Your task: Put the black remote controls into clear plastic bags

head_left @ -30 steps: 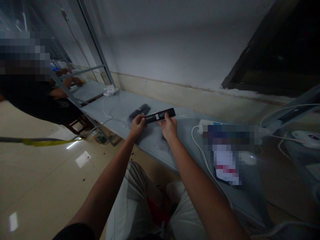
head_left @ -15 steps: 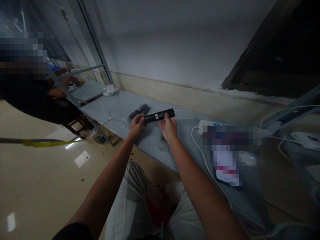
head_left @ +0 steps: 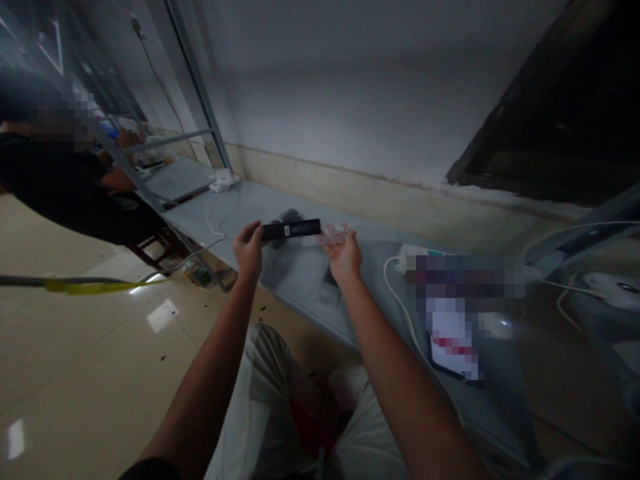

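Observation:
My left hand [head_left: 249, 252] grips the left end of a long black bar [head_left: 304, 228] with a small white label, shaped like a remote control. The bar is held up level over the bench. My right hand [head_left: 346, 259] has its fingers closed on a clear plastic bag [head_left: 331, 235] with reddish print. The bar's right end is right at the bag; whether it is inside the bag I cannot tell. Behind the bar lie dark wrapped pieces [head_left: 290, 215]. Below my right hand, a dark item in clear plastic [head_left: 326, 288] rests on the bench, partly hidden.
The grey bench [head_left: 300, 293] runs along the wall. On the right lie a white power strip [head_left: 407, 253], a white cable [head_left: 400, 300] and a phone-like object [head_left: 453, 360]. A white socket box [head_left: 223, 179] stands far left, near a metal frame and a seated person [head_left: 65, 180].
My right hand has let go of the black bar and now holds the clear bag. My left hand has moved left with the bar.

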{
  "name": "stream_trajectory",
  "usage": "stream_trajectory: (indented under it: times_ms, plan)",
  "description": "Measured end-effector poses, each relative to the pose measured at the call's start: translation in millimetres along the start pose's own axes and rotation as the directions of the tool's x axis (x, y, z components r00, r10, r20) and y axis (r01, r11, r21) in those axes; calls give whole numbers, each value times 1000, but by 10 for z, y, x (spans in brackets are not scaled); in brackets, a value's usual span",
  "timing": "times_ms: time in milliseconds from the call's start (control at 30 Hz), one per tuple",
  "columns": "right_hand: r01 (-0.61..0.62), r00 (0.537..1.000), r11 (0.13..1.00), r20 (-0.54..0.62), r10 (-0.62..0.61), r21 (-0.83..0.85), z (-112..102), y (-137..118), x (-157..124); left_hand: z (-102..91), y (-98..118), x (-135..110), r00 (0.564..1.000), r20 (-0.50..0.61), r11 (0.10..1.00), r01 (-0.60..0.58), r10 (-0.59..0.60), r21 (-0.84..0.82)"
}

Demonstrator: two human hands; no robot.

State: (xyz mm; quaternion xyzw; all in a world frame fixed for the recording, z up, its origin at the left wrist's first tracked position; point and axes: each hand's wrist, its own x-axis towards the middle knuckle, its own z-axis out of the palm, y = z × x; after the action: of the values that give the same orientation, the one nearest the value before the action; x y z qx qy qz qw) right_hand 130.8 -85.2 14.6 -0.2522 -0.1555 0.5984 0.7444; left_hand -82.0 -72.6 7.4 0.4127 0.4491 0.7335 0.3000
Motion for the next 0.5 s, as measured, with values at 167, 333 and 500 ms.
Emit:
stream_trajectory:
  times_ms: [167,333,500]
  plan:
    - [-18,1000,996,-6,18,85,-48,-64,22,-167,146,88,975,-197,989,-83,107,126]
    - [-22,1000,994,5,22,102,-64,-54,35,-171,157,76,973,-184,970,-96,139,225]
    - [-19,1000,996,16,17,86,-66,-46,33,-111,136,38,977,-167,967,-94,136,235]
